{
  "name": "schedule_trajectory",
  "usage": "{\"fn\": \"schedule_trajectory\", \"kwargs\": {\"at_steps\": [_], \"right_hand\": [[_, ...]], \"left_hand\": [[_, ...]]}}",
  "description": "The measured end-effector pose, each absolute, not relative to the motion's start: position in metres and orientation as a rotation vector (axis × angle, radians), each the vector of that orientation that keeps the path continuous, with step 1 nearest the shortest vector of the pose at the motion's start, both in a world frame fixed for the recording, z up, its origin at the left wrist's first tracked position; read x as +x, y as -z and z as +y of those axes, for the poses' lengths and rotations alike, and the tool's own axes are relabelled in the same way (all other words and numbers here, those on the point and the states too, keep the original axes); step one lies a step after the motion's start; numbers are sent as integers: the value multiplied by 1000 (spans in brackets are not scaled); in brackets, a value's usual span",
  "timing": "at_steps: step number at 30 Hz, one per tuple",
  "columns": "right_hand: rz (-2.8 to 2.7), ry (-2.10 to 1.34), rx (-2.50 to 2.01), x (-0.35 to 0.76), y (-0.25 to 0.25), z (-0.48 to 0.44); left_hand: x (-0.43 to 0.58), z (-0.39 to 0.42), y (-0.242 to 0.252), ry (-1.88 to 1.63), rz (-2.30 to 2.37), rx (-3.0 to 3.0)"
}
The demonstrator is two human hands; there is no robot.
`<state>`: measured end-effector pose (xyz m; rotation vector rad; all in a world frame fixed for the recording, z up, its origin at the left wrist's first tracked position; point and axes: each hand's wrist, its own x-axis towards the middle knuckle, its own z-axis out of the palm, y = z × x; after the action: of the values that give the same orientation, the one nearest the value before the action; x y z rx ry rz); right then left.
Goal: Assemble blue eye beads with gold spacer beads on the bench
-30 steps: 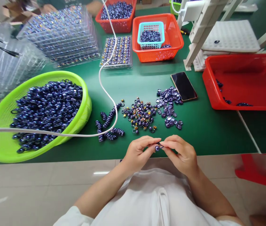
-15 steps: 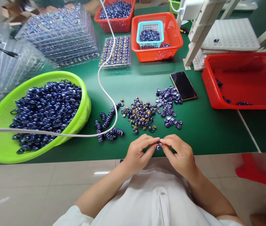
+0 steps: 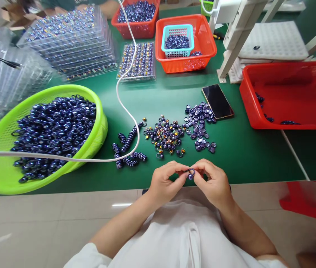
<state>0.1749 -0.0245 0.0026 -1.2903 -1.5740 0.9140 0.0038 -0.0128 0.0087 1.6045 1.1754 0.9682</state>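
Both hands meet at the table's front edge around a small dark-blue hook-shaped piece with a round bead end (image 3: 190,176). My left hand (image 3: 167,179) pinches its left side between thumb and forefinger; my right hand (image 3: 212,181) pinches the right side. The fingertips partly cover the piece. Just beyond my hands lies a loose pile of small hooked pieces with blue beads and gold parts (image 3: 166,136). To its right are flat dark-blue caps (image 3: 199,115). Left of it, dark-blue rings (image 3: 131,139) lie in stacked rows.
A lime-green basket (image 3: 102,123) full of blue rings stands left. A white cable (image 3: 124,108) crosses the table. A phone (image 3: 218,101), red tray (image 3: 286,96), orange basket (image 3: 208,56), filled clear tray (image 3: 137,61) and stacked trays (image 3: 71,44) surround the work area. A metal post (image 3: 232,52) rises behind.
The held piece has turned so that its curved loop shows more, its bead end now slightly lower and to the right. Both hands stay pinched at nearly the same place.
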Motion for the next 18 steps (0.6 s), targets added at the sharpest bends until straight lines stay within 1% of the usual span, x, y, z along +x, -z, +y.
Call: {"fn": "schedule_trajectory", "kwargs": {"at_steps": [6, 11, 12, 16, 18], "right_hand": [[-1556, -992, -1344, 177, -1, -22], [-1825, -998, -1276, 204, -3, -15], [-1844, -944, -1298, 211, -2, -12], [-1777, -516, -1552, 238, 6, 2], [-1797, -370, -1641, 245, 13, 9]], "left_hand": [[5, -9, -6, -953, 1162, 1624], [8, -7, -5, -832, 1136, 1543], [9, -7, -5, -817, 1138, 1508], [11, -5, -4, -823, 1180, 1368], [11, -4, -3, -838, 1195, 1319]]}}
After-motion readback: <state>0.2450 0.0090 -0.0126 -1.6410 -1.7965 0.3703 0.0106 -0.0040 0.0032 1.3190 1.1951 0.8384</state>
